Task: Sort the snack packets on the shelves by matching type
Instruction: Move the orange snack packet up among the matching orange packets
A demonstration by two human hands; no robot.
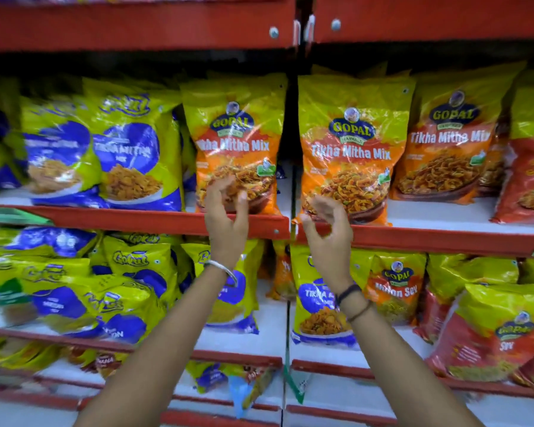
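Observation:
Two orange Tikha Mitha Mix packets stand upright on the middle shelf (pixel 154 218), one left of the shelf joint (pixel 238 131) and one right of it (pixel 349 140). My left hand (pixel 227 214) is raised in front of the left packet's bottom edge, fingers apart and curled, holding nothing. My right hand (pixel 329 232) hovers just below the right packet, fingers also spread and empty. Whether either hand touches its packet I cannot tell. A third orange Tikha Mitha Mix packet (pixel 447 146) stands further right. Blue Tikha Mitha packets (pixel 127 152) fill the shelf's left part.
Red packets (pixel 527 167) sit at the far right of the middle shelf. The lower shelf holds blue packets (pixel 318 300), an orange Nylon Sev packet (pixel 395 291) and a red Sev packet (pixel 500 334). A red upper shelf (pixel 136 26) overhangs. More packets lie on the bottom shelf (pixel 244 386).

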